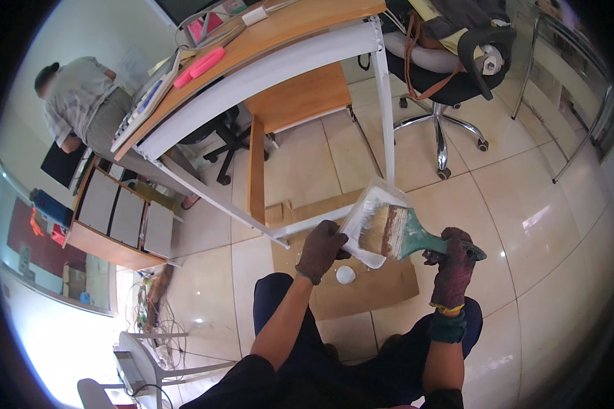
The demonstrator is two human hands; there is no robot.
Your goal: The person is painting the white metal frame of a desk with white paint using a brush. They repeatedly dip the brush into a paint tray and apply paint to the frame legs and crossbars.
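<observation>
My left hand (320, 252), in a dark work glove, grips the edge of a white, paint-smeared plastic container (383, 193) held up in front of my knees. My right hand (455, 267), gloved in dark red, is closed around the green handle of a wide paintbrush (419, 240). The brush's pale bristles lie over the container's opening; whether they touch the inside, I cannot tell. Below, a small round white thing, perhaps a lid (346, 275), rests on flattened cardboard (382, 294). Just beyond the container stands a desk's white metal frame (387, 129).
The desk's wooden top (280, 31) carries pink-handled scissors (199, 67), a keyboard and cables. A wheeled office chair (438, 112) holds bags at the back right. At the far left, another person (82, 99) leans over a drawer cabinet (112, 211). A white chair (140, 354) and tangled cables are lower left.
</observation>
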